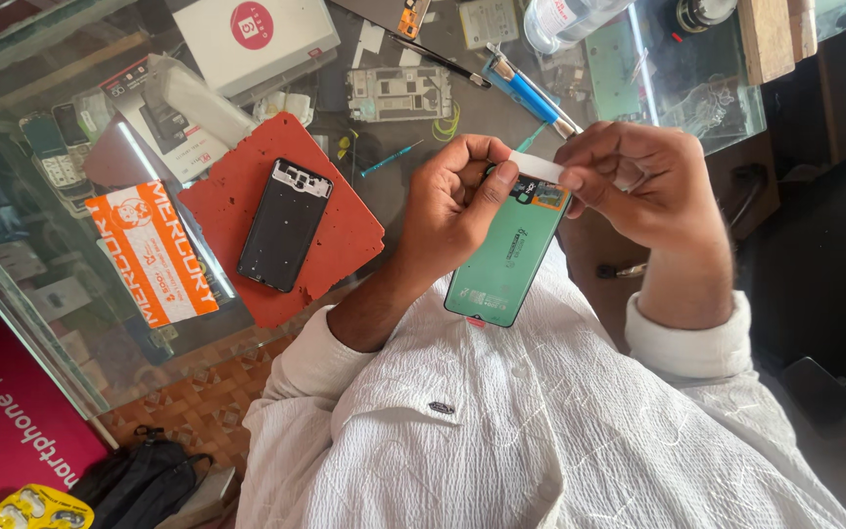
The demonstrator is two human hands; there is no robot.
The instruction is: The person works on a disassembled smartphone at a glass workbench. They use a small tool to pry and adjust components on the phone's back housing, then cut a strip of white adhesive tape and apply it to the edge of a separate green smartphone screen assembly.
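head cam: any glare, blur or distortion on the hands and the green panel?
Head view: daylight, hands and green panel sharp; streaky reflections on the glass counter wash out what lies beneath; edges bow slightly, wide lens; dark bag in shadow.

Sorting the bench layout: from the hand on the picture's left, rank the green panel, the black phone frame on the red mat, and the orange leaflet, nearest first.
1. Green panel: held in that hand.
2. Black phone frame: on the red mat, further left.
3. Orange leaflet: beyond the mat, farthest left.

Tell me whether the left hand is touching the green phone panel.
Touching. The head view shows the left hand gripping the top end of the green phone panel, thumb pressed on its upper edge beside the white strip.
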